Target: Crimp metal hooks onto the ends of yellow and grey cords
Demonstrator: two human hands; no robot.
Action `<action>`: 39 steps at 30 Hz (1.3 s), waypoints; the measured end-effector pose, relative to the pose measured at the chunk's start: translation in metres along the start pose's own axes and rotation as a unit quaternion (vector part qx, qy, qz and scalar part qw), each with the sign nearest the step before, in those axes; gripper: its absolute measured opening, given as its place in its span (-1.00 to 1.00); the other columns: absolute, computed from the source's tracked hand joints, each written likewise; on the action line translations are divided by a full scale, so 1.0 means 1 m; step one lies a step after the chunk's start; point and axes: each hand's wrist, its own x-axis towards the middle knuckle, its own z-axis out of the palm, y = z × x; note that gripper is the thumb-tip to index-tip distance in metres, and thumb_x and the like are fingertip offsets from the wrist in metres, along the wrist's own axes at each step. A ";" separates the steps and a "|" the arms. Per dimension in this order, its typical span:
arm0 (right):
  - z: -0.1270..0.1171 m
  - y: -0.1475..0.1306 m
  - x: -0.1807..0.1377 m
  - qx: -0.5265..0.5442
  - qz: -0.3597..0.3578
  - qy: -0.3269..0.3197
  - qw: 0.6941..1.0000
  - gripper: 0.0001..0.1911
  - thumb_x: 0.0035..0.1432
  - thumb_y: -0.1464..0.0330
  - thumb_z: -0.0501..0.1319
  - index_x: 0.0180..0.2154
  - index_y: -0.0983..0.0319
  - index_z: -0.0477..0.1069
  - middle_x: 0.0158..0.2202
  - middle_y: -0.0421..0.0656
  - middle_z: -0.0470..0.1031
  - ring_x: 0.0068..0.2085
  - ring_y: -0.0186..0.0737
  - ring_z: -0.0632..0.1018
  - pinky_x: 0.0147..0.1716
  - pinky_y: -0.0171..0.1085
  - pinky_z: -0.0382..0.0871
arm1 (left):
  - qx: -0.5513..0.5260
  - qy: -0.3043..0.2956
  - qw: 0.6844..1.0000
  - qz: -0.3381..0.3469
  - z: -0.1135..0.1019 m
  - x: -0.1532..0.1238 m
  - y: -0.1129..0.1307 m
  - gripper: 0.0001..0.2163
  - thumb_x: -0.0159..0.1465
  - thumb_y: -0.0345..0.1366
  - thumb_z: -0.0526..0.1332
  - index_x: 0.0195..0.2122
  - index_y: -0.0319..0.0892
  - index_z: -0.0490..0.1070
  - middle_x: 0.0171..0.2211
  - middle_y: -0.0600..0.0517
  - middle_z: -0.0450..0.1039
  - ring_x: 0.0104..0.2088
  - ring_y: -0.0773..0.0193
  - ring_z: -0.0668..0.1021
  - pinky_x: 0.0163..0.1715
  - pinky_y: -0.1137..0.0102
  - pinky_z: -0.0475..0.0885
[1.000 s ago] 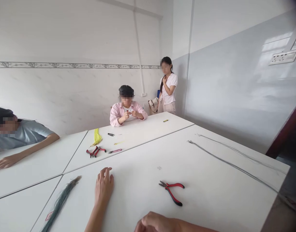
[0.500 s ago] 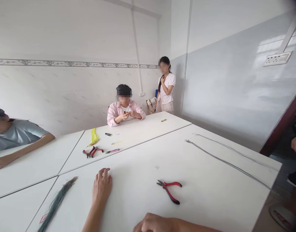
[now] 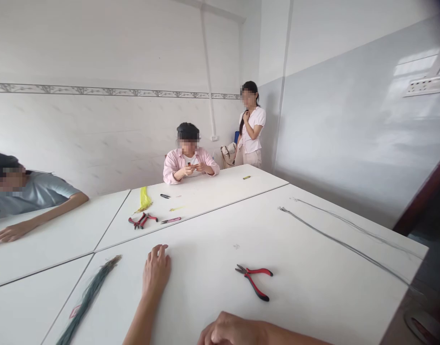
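Note:
My left hand (image 3: 156,271) lies flat on the white table (image 3: 313,282), palm down, fingers stretched forward and holding nothing. A dark greenish bundle of hair strands (image 3: 88,299) lies a little to its left. At the bottom edge, my right hand (image 3: 229,330) rests on the table with its fingers curled under; whether anything is inside them is hidden. Red-handled pliers (image 3: 254,279) lie on the table just beyond my right hand, untouched.
Two long thin grey strands (image 3: 342,244) run along the right side of the table. Across the tables sit a person in pink (image 3: 189,160) and a person in grey (image 3: 29,196); another stands in the corner. Yellow strands (image 3: 144,199), red pliers (image 3: 143,220) and small tools lie near them.
Both my hands stay where they were. The view swung slightly left and back again; a hand seen at the right edge half a second ago is out of view.

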 end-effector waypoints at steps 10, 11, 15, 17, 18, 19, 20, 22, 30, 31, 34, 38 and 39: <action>0.026 -0.026 -0.022 0.002 -0.035 -0.034 0.999 -0.70 0.18 0.21 0.26 -0.34 0.37 0.53 -0.23 0.09 0.61 -0.20 -0.07 0.62 0.00 0.00 0.39 | 0.058 -0.039 0.998 0.001 -0.024 -0.015 -0.015 -0.66 0.36 -0.36 0.09 0.14 -0.12 0.42 0.16 -0.16 0.42 0.10 0.02 0.47 0.21 0.15 0.29; 0.027 -0.027 -0.024 -0.001 -0.035 -0.037 0.999 -0.66 0.22 0.18 0.26 -0.31 0.37 0.53 -0.21 0.10 0.61 -0.17 -0.06 0.62 0.02 0.01 0.39 | 0.069 -0.042 0.997 -0.018 -0.032 -0.017 -0.027 -0.65 0.35 -0.35 0.11 0.15 -0.13 0.42 0.16 -0.18 0.42 0.11 -0.01 0.47 0.23 0.13 0.26; 0.028 -0.027 -0.029 -0.028 -0.030 -0.038 0.998 -0.61 0.29 0.11 0.25 -0.25 0.36 0.54 -0.17 0.10 0.60 -0.11 -0.07 0.60 0.07 0.01 0.37 | 0.111 -0.056 0.983 -0.133 -0.067 -0.028 -0.084 -0.57 0.30 -0.21 0.17 0.19 -0.17 0.38 0.19 -0.27 0.39 0.17 -0.15 0.44 0.24 -0.02 0.20; 0.028 -0.026 -0.030 -0.036 -0.027 -0.034 0.998 -0.60 0.30 0.10 0.25 -0.25 0.36 0.54 -0.16 0.10 0.60 -0.12 -0.08 0.60 0.08 0.01 0.36 | 0.122 -0.071 0.971 -0.193 -0.084 -0.034 -0.112 -0.51 0.30 -0.09 0.16 0.21 -0.16 0.37 0.20 -0.30 0.39 0.17 -0.20 0.44 0.21 -0.05 0.22; 0.029 -0.026 -0.031 -0.038 -0.026 -0.032 0.998 -0.59 0.31 0.09 0.25 -0.24 0.35 0.54 -0.16 0.10 0.60 -0.13 -0.08 0.60 0.07 0.01 0.37 | 0.126 -0.079 0.964 -0.219 -0.091 -0.037 -0.125 -0.48 0.30 -0.04 0.14 0.22 -0.17 0.37 0.20 -0.32 0.40 0.17 -0.22 0.45 0.19 -0.06 0.24; 0.029 -0.026 -0.031 -0.040 -0.026 -0.031 0.998 -0.58 0.31 0.08 0.25 -0.24 0.35 0.55 -0.17 0.09 0.59 -0.13 -0.08 0.60 0.07 0.01 0.37 | 0.128 -0.088 0.958 -0.241 -0.099 -0.040 -0.137 -0.45 0.30 -0.01 0.11 0.23 -0.18 0.36 0.21 -0.34 0.39 0.18 -0.23 0.45 0.18 -0.05 0.25; 0.030 -0.027 -0.032 -0.043 -0.027 -0.030 0.998 -0.58 0.31 0.08 0.25 -0.24 0.35 0.55 -0.17 0.09 0.59 -0.13 -0.08 0.60 0.07 0.02 0.36 | 0.130 -0.096 0.952 -0.261 -0.107 -0.044 -0.149 -0.43 0.30 0.01 0.09 0.25 -0.21 0.35 0.22 -0.36 0.39 0.19 -0.24 0.45 0.18 -0.04 0.26; 0.032 -0.028 -0.034 -0.051 -0.028 -0.029 0.998 -0.58 0.31 0.08 0.25 -0.23 0.35 0.55 -0.16 0.09 0.58 -0.11 -0.07 0.59 0.07 0.02 0.36 | 0.139 -0.108 0.939 -0.294 -0.123 -0.053 -0.173 -0.38 0.30 0.02 0.06 0.28 -0.27 0.34 0.24 -0.40 0.36 0.24 -0.27 0.41 0.20 -0.05 0.23; 0.034 -0.029 -0.044 -0.088 0.018 0.014 0.996 -0.55 0.31 -0.02 0.21 -0.22 0.25 0.56 -0.13 0.03 0.51 -0.04 -0.01 0.51 0.15 0.04 0.29 | 0.209 -0.148 0.863 -0.436 -0.210 -0.120 -0.276 -0.35 0.31 0.04 0.00 0.28 -0.32 0.32 0.32 -0.41 0.27 0.31 -0.26 0.33 0.24 -0.01 0.16; 0.036 -0.031 -0.044 -0.090 0.026 0.017 0.995 -0.55 0.30 -0.03 0.21 -0.22 0.23 0.55 -0.14 0.02 0.51 -0.04 -0.02 0.50 0.15 0.03 0.28 | 0.217 -0.151 0.851 -0.454 -0.221 -0.130 -0.288 -0.36 0.33 0.03 -0.02 0.28 -0.32 0.31 0.33 -0.39 0.27 0.32 -0.23 0.33 0.24 0.01 0.16; 0.044 -0.036 -0.043 -0.080 0.041 0.026 0.996 -0.54 0.23 -0.07 0.28 -0.26 0.21 0.56 -0.17 0.01 0.50 -0.07 -0.01 0.50 0.11 0.00 0.30 | 0.244 -0.154 0.813 -0.505 -0.246 -0.158 -0.320 -0.40 0.38 0.00 -0.08 0.27 -0.31 0.31 0.31 -0.31 0.32 0.33 -0.18 0.33 0.21 0.03 0.17; 0.055 -0.042 -0.041 -0.056 0.056 0.054 0.995 -0.53 0.17 -0.10 0.31 -0.28 0.20 0.57 -0.19 0.00 0.48 -0.09 -0.01 0.50 0.09 -0.03 0.32 | 0.265 -0.145 0.780 -0.548 -0.265 -0.187 -0.350 -0.40 0.41 0.01 -0.19 0.26 -0.25 0.31 0.29 -0.24 0.38 0.31 -0.15 0.35 0.16 0.02 0.21; 0.056 -0.043 -0.040 -0.051 0.061 0.059 0.995 -0.54 0.20 -0.08 0.30 -0.27 0.19 0.57 -0.18 0.00 0.48 -0.09 -0.02 0.50 0.09 -0.03 0.31 | 0.265 -0.141 0.776 -0.555 -0.268 -0.192 -0.355 -0.39 0.41 0.02 -0.20 0.28 -0.24 0.30 0.31 -0.25 0.35 0.32 -0.14 0.34 0.18 0.01 0.20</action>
